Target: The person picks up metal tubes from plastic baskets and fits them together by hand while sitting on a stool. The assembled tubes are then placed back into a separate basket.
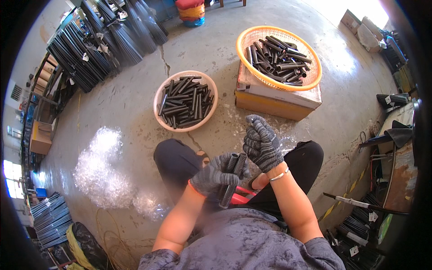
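Note:
My left hand (209, 174), in a grey knitted glove with an orange cuff, is closed around a few short black tubes (231, 176) above my lap. To its right and a little higher, my right hand (262, 145), gloved the same way, has its fingers curled in. Whether anything is inside those fingers is hidden. Ahead of my knees a pale pink basket (186, 129) on the floor holds many similar black tubes. Further right, an orange-rimmed basket (317, 65) with more black tubes rests on a cardboard box (274, 106).
Crumpled clear plastic (101, 168) lies on the floor at my left. Bundles of long dark rods (81, 58) lean at the far left. A wrapped stool (191, 13) is at the back. A rusty-sided bench (402, 166) stands at the right, with more bundles below it.

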Tool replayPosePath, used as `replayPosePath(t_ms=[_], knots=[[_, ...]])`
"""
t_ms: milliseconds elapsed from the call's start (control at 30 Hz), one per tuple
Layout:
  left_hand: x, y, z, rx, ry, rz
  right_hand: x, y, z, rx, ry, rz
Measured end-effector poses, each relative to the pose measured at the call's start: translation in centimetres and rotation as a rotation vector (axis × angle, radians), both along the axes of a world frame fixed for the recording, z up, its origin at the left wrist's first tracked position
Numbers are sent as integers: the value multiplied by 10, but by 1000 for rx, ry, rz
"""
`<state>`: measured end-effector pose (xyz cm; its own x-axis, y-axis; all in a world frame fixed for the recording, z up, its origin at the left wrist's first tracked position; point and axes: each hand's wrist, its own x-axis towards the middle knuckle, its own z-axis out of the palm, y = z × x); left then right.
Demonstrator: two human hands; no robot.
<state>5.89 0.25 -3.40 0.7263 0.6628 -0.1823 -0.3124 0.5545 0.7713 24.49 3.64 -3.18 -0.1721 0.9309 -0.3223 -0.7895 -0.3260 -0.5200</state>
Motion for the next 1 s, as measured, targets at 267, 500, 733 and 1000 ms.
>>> replayPosePath(t_ms=[267,500,733,1000], knots=[[-24,-3,11,-89,3,93,46,16,-61,325,-877,-248],[-41,1,21,-131,-32,157,113,28,-62,574,-1368,-308],[-43,9,27,-73,179,99,201,-1,-36,420,-2357,158],[-16,12,22,-5,147,-51,51,-26,81,1182,-1740,208]])
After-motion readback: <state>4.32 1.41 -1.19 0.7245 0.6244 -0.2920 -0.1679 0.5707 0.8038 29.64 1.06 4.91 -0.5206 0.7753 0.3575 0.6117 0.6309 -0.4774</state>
